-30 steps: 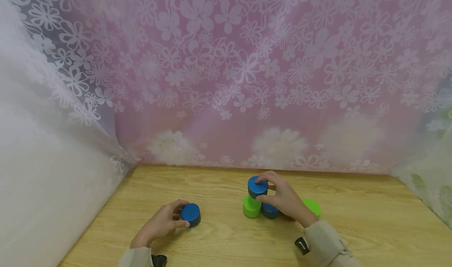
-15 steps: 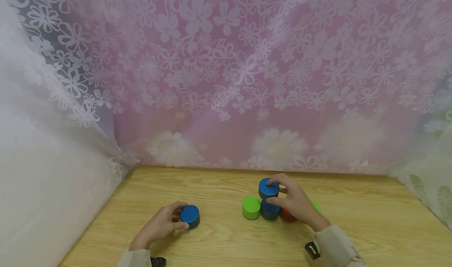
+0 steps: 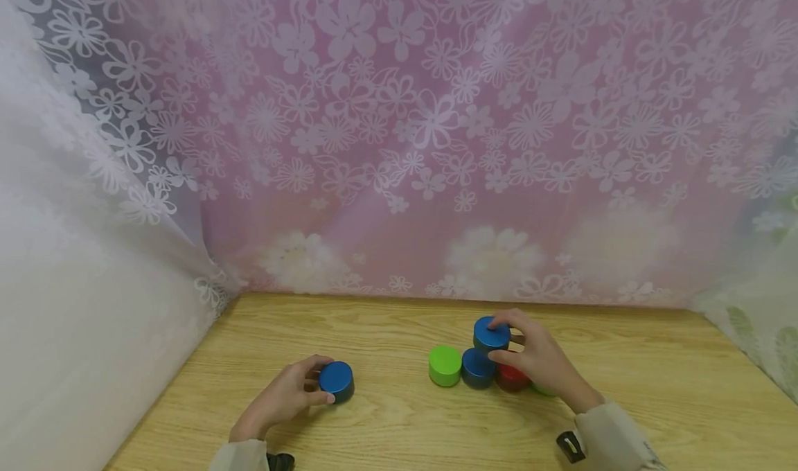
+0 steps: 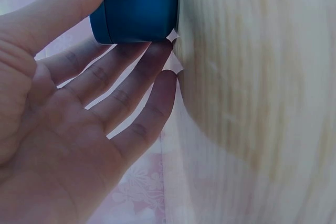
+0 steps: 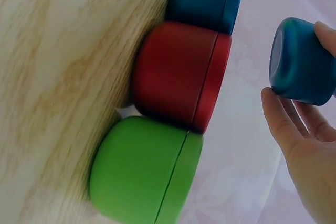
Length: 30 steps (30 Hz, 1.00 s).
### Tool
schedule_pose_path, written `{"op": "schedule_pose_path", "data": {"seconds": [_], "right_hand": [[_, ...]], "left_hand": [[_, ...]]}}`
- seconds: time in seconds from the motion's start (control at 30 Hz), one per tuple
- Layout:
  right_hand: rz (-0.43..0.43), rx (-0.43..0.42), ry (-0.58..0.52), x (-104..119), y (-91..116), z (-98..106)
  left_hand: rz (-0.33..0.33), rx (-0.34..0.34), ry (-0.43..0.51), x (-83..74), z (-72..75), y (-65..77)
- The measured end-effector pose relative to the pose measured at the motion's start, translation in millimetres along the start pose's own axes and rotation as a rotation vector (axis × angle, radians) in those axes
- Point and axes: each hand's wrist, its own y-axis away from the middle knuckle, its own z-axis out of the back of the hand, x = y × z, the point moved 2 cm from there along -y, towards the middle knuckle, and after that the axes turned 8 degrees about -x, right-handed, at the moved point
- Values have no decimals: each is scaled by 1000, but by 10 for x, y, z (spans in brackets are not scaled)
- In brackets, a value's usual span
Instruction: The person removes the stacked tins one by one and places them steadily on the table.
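Observation:
My left hand grips a small round blue tin on the wooden table at the left, thumb on the near side and fingers behind it. In the left wrist view this tin's base lies close against the tabletop. My right hand holds another blue tin in the air between thumb and fingers. Below it stands a row of lidded tins: green, blue, red and green. The raised tin overlaps the blue and red ones in the head view. My right hand partly hides the last green tin.
The wooden table ends at a pink flowered cloth hung along its back. Pale cloth hangs at the left side, and more patterned cloth at the right.
My right hand has carried its blue tin rightward, from above the left green tin past the blue one towards the red. The left hand and its tin have stayed in place.

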Motion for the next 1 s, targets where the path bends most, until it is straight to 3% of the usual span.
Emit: {"op": "schedule_pose_path", "data": {"seconds": [0.53,1.0], "right_hand": [[-68,-19,38,-122,76,125],[-31,-22,82,-157,139,255]], "left_hand": [[16,4,2,21,-1,-18],[3,-5,-14,9,1,-10]]}}
